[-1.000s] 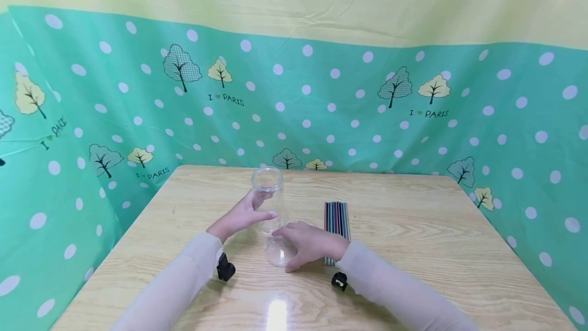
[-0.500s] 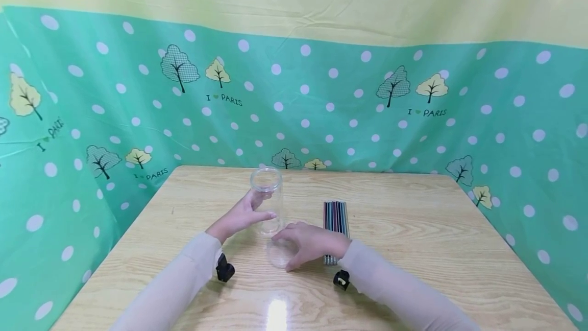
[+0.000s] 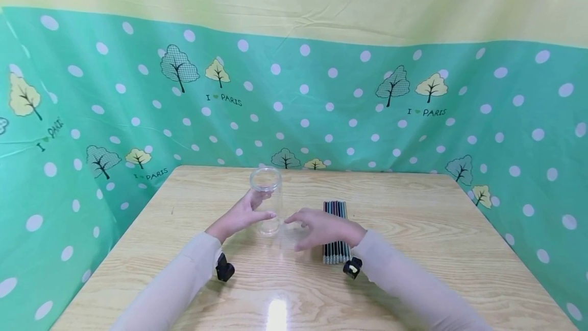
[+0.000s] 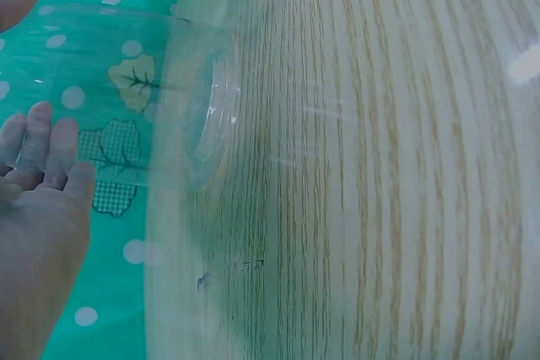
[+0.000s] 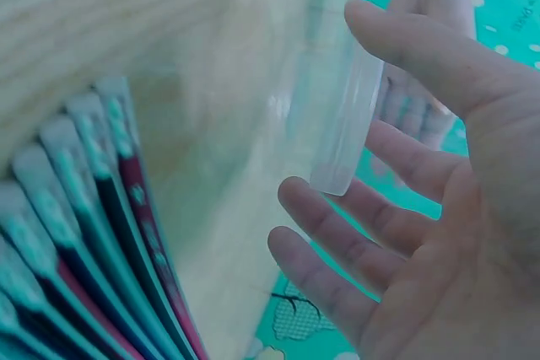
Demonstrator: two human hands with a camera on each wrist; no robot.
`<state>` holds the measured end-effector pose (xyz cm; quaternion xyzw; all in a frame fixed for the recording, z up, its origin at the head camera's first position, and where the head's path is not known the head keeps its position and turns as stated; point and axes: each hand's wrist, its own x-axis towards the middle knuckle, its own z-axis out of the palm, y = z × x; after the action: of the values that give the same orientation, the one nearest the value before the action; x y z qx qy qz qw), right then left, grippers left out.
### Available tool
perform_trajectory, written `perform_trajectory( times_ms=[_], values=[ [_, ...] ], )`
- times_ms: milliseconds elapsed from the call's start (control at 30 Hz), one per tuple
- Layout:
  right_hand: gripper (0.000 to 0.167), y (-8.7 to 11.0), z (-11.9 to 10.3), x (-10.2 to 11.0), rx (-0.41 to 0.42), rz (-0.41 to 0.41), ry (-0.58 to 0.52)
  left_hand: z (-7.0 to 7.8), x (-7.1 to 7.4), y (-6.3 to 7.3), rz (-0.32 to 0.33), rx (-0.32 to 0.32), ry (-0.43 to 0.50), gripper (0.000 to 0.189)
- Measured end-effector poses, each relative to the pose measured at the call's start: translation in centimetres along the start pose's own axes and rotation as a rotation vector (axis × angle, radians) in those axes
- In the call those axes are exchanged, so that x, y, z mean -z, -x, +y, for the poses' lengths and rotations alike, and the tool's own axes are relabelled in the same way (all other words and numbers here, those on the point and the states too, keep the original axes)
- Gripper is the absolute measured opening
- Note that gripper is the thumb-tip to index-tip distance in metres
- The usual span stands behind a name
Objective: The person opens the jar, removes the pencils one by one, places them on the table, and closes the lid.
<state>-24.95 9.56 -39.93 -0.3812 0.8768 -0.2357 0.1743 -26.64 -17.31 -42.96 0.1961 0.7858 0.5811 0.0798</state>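
A tall clear jar (image 3: pixel 266 201) stands upright on the wooden table with its mouth uncovered. My left hand (image 3: pixel 248 213) grips its side, the thumb toward me and the fingers round the far side. In the left wrist view the jar's thick base (image 4: pixel 211 115) sits close on the wood. My right hand (image 3: pixel 321 226) pinches a clear round lid (image 5: pixel 348 128) by its edge between thumb and fingers, to the right of the jar's lower part. Several pencils (image 3: pixel 335 249) lie side by side partly beneath the right wrist, their eraser ends toward me.
The table (image 3: pixel 413 218) has a pale wood grain and reaches back to a green dotted curtain (image 3: pixel 303 111). Black camera mounts hang below both wrists, the left mount (image 3: pixel 225 268) and the right mount (image 3: pixel 352 268). A bright light reflection shows at the front.
My right hand has lifted the lid off the table and moved slightly up and right with it. My left hand and the jar stay in place.
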Motion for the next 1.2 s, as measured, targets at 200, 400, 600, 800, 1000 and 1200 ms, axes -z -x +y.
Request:
perform_trajectory(
  times_ms=[200, 400, 600, 800, 1000, 1200],
  values=[
    [0.068, 0.5, -0.3, 1.5, 0.014, 0.022, -0.016, -0.1, -0.1, 0.0, -0.007, 0.009, 0.011, 0.093],
    [0.067, 1.0, -0.9, 3.4, 0.057, 0.073, 0.014, -0.1, -0.1, 0.0, -0.009, 0.004, 0.013, 0.093],
    [0.067, 1.5, -1.3, 5.3, 0.091, 0.136, 0.019, 0.0, -0.2, -0.1, -0.002, -0.004, 0.005, 0.092],
    [0.066, 1.6, -1.5, 6.7, 0.159, 0.172, -0.029, 0.2, -0.1, -0.1, -0.01, -0.018, 0.006, 0.092],
    [0.062, 1.4, -2.0, 7.8, 0.237, 0.263, -0.076, 0.2, 0.0, -0.2, -0.013, -0.04, 0.021, 0.091],
    [0.061, 0.9, -2.7, 8.3, 0.271, 0.325, -0.083, 0.0, 0.0, -0.2, -0.026, -0.039, 0.035, 0.09]
  ],
)
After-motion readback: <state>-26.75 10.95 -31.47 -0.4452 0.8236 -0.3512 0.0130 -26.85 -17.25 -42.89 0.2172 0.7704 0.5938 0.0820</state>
